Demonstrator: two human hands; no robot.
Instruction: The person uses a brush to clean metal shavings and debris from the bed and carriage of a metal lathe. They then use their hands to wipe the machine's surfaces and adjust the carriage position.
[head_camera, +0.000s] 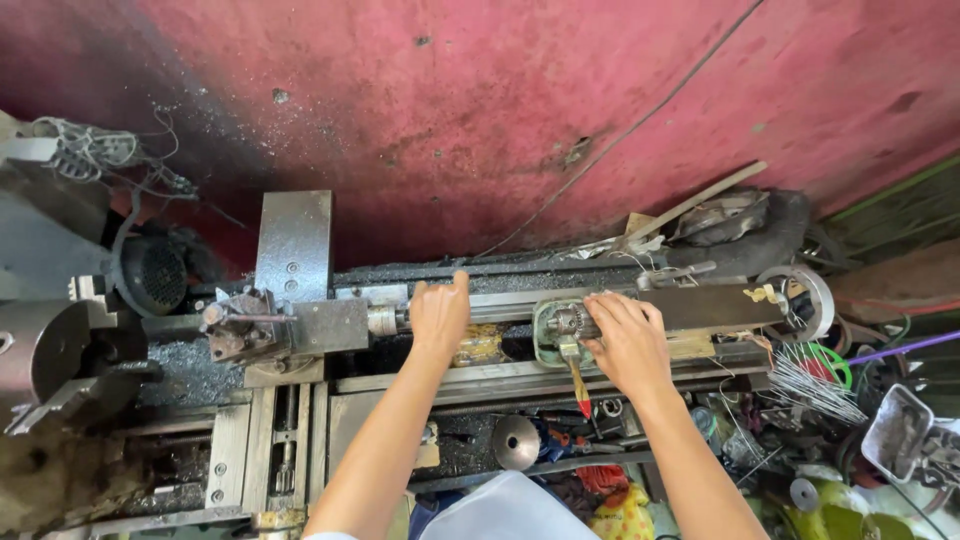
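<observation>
I look down on an old metal lathe (300, 330) against a red wall. My left hand (438, 315) grips a round steel shaft (385, 320) next to the cross slide, thumb up on the rail. My right hand (625, 340) rests on the green tailstock (548, 335), fingers closed around its drill chuck (568, 322). A chuck key with a red-tipped handle (580, 385) hangs down below the chuck. The tool post (238, 325) sits left of my left hand, and the big chuck jaws (50, 350) are at the far left.
Metal chips cover the bed near the tool post. A motor with a grille (150, 275) stands at the back left. Clutter fills the right: wire rods (810, 385), a round wheel (810, 300), a wooden stick (695, 205). A steel disc (517, 442) lies below the bed.
</observation>
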